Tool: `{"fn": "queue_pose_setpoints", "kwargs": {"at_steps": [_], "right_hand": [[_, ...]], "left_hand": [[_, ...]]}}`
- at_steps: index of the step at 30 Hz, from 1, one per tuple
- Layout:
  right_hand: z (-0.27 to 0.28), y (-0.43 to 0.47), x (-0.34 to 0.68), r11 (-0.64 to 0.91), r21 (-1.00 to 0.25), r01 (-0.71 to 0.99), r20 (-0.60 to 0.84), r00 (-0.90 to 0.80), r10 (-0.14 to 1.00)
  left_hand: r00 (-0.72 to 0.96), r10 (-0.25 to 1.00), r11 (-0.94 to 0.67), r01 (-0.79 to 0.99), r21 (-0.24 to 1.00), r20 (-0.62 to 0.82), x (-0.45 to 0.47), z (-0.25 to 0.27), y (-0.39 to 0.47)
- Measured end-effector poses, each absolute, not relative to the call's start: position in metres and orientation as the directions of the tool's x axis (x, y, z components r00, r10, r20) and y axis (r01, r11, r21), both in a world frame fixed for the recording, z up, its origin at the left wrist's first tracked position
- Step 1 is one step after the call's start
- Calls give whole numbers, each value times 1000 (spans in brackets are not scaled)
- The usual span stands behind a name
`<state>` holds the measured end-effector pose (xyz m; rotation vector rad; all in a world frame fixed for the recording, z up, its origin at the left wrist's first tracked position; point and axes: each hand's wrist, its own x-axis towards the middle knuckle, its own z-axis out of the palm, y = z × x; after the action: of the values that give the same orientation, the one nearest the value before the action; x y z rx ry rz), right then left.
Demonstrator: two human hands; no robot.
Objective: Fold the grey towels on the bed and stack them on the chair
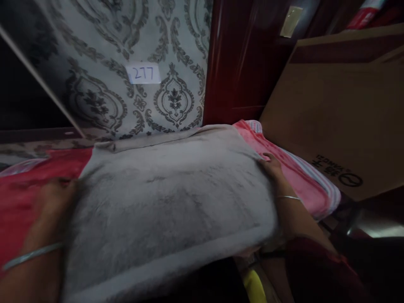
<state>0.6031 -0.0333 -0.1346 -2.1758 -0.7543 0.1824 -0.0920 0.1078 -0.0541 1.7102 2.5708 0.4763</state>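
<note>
A grey plush towel (176,193) is spread out between my two hands, its near edge sagging toward me. My left hand (55,200), blurred by motion, is closed on the towel's left edge. At the opposite edge, my right hand (273,168) pinches the grey fabric near its far right part. Under the towel, red cloth (22,198) shows on the left. Pink cloth with a striped border (303,181) sticks out on the right. What supports the fabrics is mostly hidden.
A large cardboard box (344,113) stands at the right, beside a dark red glossy panel (240,59). Patterned wallpaper (176,38) with a paper label reading 277 (143,73) is behind. A dark screen-like panel (25,92) is at the left. Something yellow (254,287) shows below.
</note>
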Motion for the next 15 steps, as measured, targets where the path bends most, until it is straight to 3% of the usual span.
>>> {"fn": "queue_pose_setpoints", "kwargs": {"at_steps": [3,7,12,15], "right_hand": [[-143,-44,603,-422,-785,454,118,779,616],[-150,-44,595,-406,-688,601,237,715,658],[-142,-49,582,-554,-585,592,177,760,625],[-145,-55,585,-527,-700,481,137,816,562]], "left_hand": [[-401,915,336,822,459,48,-82,-51,89],[-285,953,122,669,734,101,-86,-66,76],[-224,965,34,627,778,139,-89,-75,70],[-210,971,36,603,797,115,-90,-76,68]]}}
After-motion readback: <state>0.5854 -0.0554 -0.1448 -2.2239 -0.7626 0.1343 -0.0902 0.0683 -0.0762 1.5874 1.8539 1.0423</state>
